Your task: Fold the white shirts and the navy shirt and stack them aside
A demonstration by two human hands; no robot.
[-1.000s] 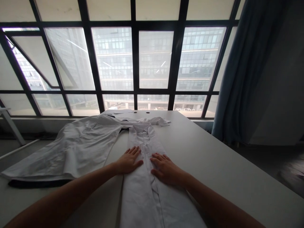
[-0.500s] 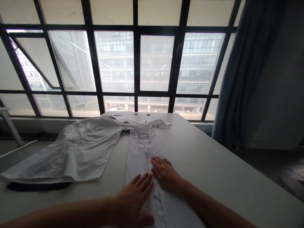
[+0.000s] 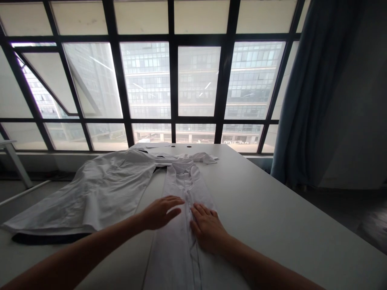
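Note:
A long white button-front shirt (image 3: 177, 257) lies face up on a white table (image 3: 272, 213), its front panels running toward me from the collar (image 3: 182, 168). My right hand (image 3: 207, 227) rests flat on the front, just right of the button placket (image 3: 193, 241). My left hand (image 3: 160, 212) sits left of the placket with its fingers spread, over the shirt's left edge. I cannot tell whether its fingertips touch the cloth. Neither hand holds anything. A wide, creased sleeve or side of the garment (image 3: 99, 193) spreads out to the left.
A dark cloth (image 3: 45, 238) shows under the garment's lower left edge. Some white fabric (image 3: 205, 158) and papers (image 3: 149, 145) lie at the far end of the table. The table's right edge runs diagonally; beyond it are a dark floor and a blue curtain (image 3: 311, 100).
My left hand has moved back up the shirt front and away from me after being nearer me half a second ago. My right hand has slid slightly toward me along the placket.

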